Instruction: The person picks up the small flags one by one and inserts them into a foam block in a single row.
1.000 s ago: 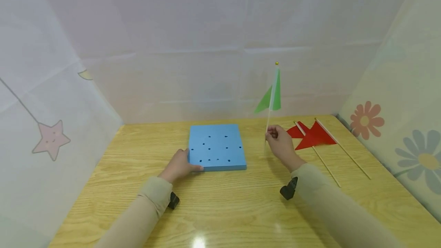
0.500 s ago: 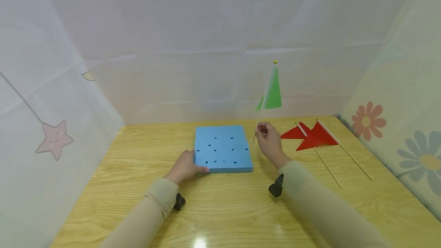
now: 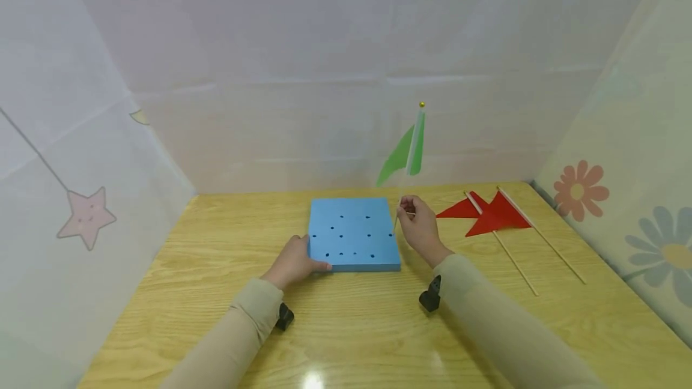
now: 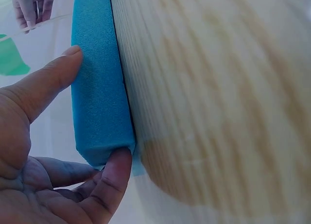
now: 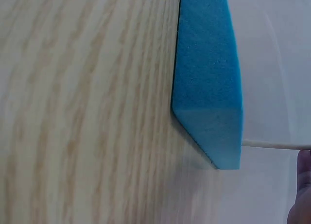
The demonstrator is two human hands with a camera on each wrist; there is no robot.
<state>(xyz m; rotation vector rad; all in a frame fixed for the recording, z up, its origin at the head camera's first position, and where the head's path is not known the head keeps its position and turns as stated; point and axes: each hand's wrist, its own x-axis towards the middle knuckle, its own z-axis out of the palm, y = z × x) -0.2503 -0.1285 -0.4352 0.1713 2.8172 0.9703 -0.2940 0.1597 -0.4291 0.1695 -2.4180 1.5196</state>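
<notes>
A flat blue foam block (image 3: 354,224) with several small holes in its top lies on the table. My left hand (image 3: 294,263) grips its near left corner; in the left wrist view the thumb touches the front edge and the fingers (image 4: 111,178) curl at the left end of the foam. With my right hand (image 3: 421,230) I pinch the thin stick of a green flag (image 3: 400,158) topped by a gold ball. The flag leans slightly to the right. Its stick (image 5: 272,145) meets the block's right side at a hole; how deep it sits cannot be told.
Two red flags (image 3: 498,216) on wooden sticks lie overlapping on the wooden table (image 3: 227,245), right of my right hand. A pale fabric backdrop (image 3: 292,131) rises behind the table and along both sides.
My right hand has carried the green flag left and brought its stick's lower end down onto the block's right side. The block and my left hand have shifted right in the view.
</notes>
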